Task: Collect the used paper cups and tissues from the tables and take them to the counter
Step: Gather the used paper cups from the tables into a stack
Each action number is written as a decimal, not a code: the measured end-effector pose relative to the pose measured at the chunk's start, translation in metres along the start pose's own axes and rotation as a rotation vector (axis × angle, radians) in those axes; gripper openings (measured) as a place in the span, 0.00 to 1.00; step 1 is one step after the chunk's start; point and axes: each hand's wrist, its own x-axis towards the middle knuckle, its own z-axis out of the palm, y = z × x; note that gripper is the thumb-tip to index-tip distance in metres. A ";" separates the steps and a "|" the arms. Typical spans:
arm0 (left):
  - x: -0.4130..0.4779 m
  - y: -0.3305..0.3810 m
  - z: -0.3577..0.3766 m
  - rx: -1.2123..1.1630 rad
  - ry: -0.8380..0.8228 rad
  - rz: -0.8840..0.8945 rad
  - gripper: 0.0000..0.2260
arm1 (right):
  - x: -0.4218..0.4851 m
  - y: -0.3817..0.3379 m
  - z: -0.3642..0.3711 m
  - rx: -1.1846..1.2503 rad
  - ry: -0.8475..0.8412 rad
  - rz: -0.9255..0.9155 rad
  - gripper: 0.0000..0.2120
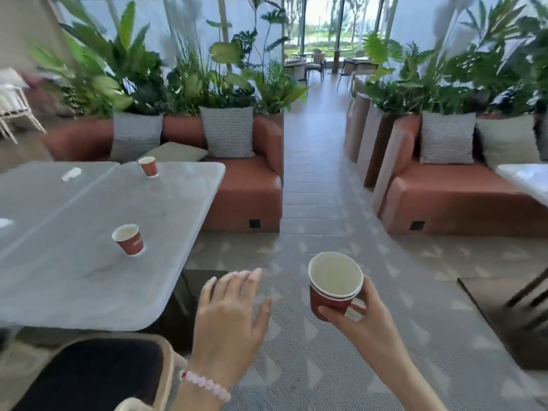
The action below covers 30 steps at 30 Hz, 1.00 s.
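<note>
My right hand holds a stack of red paper cups nested together, with white insides, over the carpet. My left hand hovers open, fingers spread, just off the near right corner of the grey table. A red paper cup stands on the table ahead and left of that hand. Another red cup stands near the table's far edge. A white tissue lies on the far left part, and a second white tissue shows at the left edge.
A dark cushioned chair sits under me at the table's near side. Rust-coloured sofas with striped cushions and planters flank a tiled aisle. Another table corner and dark chair legs are at right.
</note>
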 end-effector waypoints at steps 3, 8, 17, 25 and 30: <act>0.028 -0.018 0.015 0.032 -0.007 -0.072 0.21 | 0.049 0.002 0.016 0.003 -0.080 -0.002 0.30; 0.084 -0.057 0.050 0.048 -0.001 -0.152 0.21 | 0.136 0.006 0.053 -0.010 -0.164 -0.033 0.30; 0.213 -0.164 0.095 0.076 0.038 -0.242 0.19 | 0.313 -0.017 0.157 -0.051 -0.327 -0.079 0.31; 0.277 -0.253 0.111 0.146 0.062 -0.400 0.18 | 0.426 -0.042 0.255 -0.076 -0.516 -0.129 0.31; 0.295 -0.289 0.124 0.199 0.052 -0.546 0.19 | 0.476 -0.048 0.310 -0.104 -0.638 -0.153 0.30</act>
